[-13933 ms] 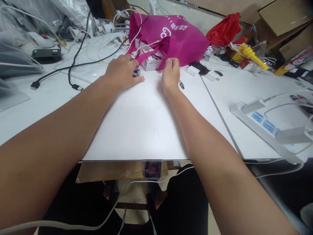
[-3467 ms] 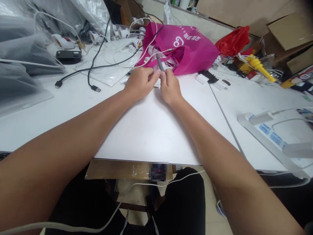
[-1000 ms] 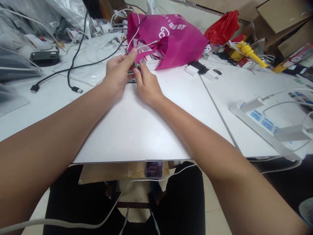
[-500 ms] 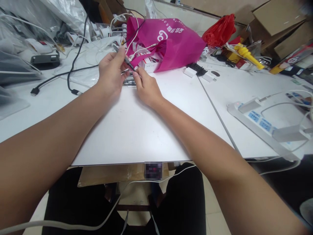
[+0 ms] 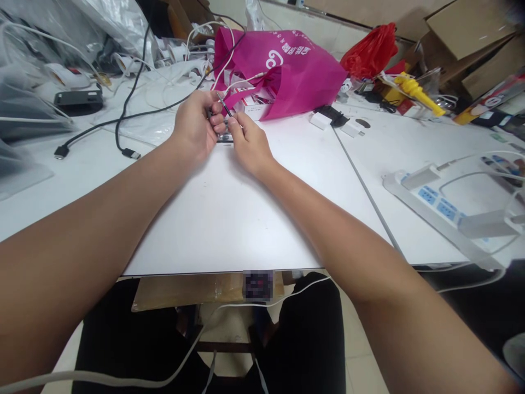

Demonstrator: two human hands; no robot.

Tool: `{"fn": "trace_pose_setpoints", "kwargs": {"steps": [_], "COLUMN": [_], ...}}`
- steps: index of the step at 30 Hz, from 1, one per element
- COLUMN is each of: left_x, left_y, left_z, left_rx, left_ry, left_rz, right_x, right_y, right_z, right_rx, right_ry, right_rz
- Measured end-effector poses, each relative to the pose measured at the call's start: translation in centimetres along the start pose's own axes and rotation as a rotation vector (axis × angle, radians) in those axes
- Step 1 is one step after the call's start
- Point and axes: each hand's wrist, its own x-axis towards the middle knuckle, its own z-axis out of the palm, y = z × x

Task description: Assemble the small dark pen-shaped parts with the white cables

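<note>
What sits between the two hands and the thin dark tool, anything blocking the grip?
Nothing visible. The left hand and right hand both pinch the tool directly above the table. The pink bag and black cable lie behind and to the left, apart from the grip.

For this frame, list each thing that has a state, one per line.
Left hand: closed on a thin dark tool.
Right hand: pinching the thin dark tool.
Pink bag: lying open, small boxes inside.
Black USB cable: unplugged, loose on the table.
Power strip: plugs inserted.
</note>
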Motion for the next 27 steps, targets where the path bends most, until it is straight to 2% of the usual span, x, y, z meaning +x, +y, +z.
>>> {"fn": "trace_pose_setpoints", "kwargs": {"steps": [2,5,12,16,22,27], "left_x": [-0.6,-0.9,-0.7,-0.7,-0.7,-0.6], "left_y": [-0.3,-0.5,-1.2,-1.5,-1.3,-1.1], "left_z": [0.5,0.7,-0.1,-0.4,-0.3,-0.6], "left_rx": [0.072,0.097,0.176,0.252,0.289,0.242], "left_ry": [-0.036,0.002,-0.071,-0.121,-0.052,-0.103], "left_rz": [0.037,0.085,0.111,0.084,0.055,0.083], "right_x": [0.0,0.1,0.1,0.2,0.1,0.0], "right_y": [-0.2,-0.3,-0.3,-0.4,-0.9,-1.6], "right_z": [0.0,0.1,0.1,0.0,0.0,-0.3], "right_rx": [0.002,0.005,0.020,0.018,-0.040,-0.094], "right_ry": [-0.002,0.001,0.015,0.014,0.016,0.020], "right_rz": [0.010,0.018,0.030,0.037,0.046,0.069]}}
